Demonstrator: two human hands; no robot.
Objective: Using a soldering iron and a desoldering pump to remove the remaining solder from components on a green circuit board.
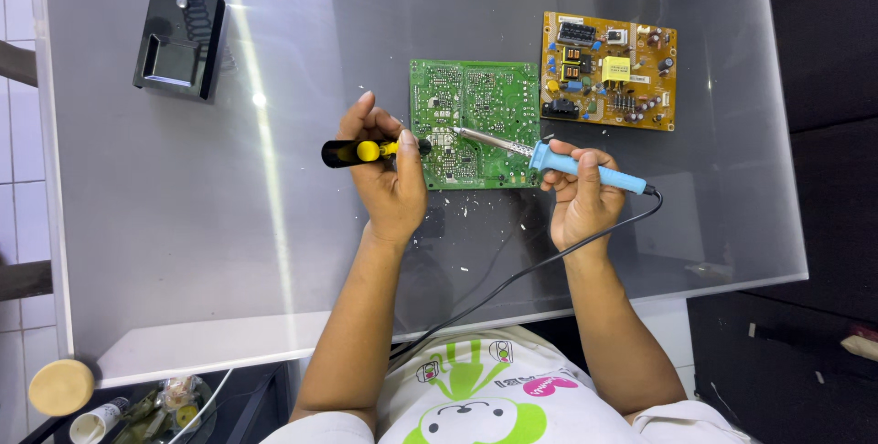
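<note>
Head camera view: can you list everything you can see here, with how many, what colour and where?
Green board: one, green, table centre, under both tools.
Orange board: one, orange-yellow with parts on top, right of the green board.
Soldering iron: one, blue handle, metal tip on the green board, black cord trailing toward the person.
Pump: one, black and yellow, nozzle at the green board's left side.
Stand: one, black base with a silver coil, far left corner.
Table: one, grey, glossy.
Round lid: one, tan, lower left below the table.
Left hand: one, grip on the pump.
Right hand: one, grip on the soldering iron.
</note>
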